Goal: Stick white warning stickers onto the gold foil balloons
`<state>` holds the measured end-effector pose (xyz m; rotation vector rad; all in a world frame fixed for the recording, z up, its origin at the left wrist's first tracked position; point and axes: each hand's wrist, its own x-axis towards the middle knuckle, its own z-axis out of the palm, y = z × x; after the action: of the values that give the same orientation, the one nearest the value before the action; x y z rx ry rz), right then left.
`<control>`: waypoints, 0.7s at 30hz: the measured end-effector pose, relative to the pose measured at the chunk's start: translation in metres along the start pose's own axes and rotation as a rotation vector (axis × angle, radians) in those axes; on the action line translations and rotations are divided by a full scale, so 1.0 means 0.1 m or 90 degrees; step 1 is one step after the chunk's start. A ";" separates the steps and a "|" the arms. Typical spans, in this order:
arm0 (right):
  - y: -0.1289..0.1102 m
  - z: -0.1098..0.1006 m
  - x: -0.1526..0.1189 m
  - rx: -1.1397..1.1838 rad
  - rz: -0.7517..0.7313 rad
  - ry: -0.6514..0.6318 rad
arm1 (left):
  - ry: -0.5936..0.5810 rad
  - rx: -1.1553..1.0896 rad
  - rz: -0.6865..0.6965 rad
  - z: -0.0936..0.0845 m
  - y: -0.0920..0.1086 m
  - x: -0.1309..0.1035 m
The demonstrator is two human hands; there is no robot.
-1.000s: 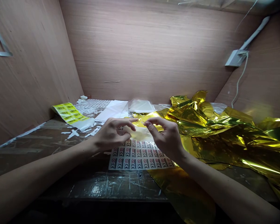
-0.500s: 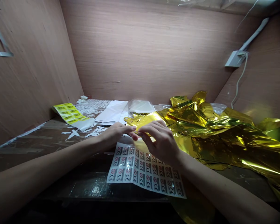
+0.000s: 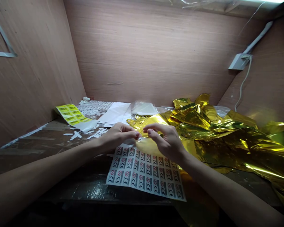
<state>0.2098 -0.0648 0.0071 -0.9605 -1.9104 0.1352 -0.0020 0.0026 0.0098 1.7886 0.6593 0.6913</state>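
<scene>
The left hand [image 3: 119, 134] pinched thumb against forefinger, apparently on a small clear label [image 3: 140, 137], though the piece was too tiny to read. The right hand [image 3: 168, 139] waited just beside those fingertips, thumb and forefinger parted, gripping nothing that showed. Below both hands, toward the wearer, lay the sticker sheet [image 3: 142, 175] with its rows of CE marks and red crossed circles; a bare, glossy strip of it showed under the fingers. Gold foil [image 3: 227, 138] sprawled beyond and to the right of the right hand, and a yellow label sheet [image 3: 72, 114] rested on the table [image 3: 44, 138], well left of the left hand. Careful handling seemed to call for a light hold at the label's very edge (skin would probably dull any adhesive), unhurried fingers and a sheet kept from buckling.
</scene>
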 end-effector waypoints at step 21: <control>0.12 -0.18 0.18 0.039 0.118 -0.231 | -0.059 0.233 0.097 0.00 -0.02 -0.03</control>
<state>0.2267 -0.0499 0.0244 -1.1279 -2.1262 0.5043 -0.0041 0.0002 0.0078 2.2130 0.6200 0.6118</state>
